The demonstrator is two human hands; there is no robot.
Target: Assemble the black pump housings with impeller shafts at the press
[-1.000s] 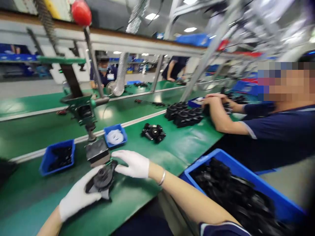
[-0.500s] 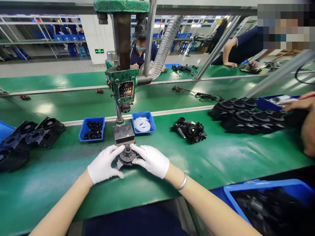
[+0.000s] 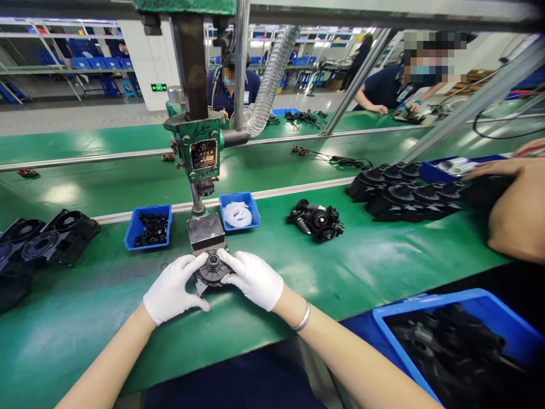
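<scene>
A round black plastic part (image 3: 213, 269) with a raised hub is held between my two white-gloved hands, just in front of the press's metal block (image 3: 206, 232). My left hand (image 3: 174, 289) grips its left edge, thumb held lower and apart from the part. On its right side, my right hand (image 3: 254, 279) pinches the rim between thumb and fingers. A small pale tab shows at the part's lower left. The green press head (image 3: 198, 152) stands above and behind the block. What lies under the part is hidden.
Beside the block are a blue bin of small black parts (image 3: 149, 227) and a blue bin of white rings (image 3: 238, 211). Black assemblies (image 3: 315, 219) lie right, black housings (image 3: 55, 238) left, more housings (image 3: 406, 193) far right. A blue crate (image 3: 460, 341) stands lower right; a neighbour's arm (image 3: 517, 199) reaches in.
The view has shifted, so the bench objects appear farther left. Both hands keep nearly the same hold on the black part. The person across at right has lifted their head into view.
</scene>
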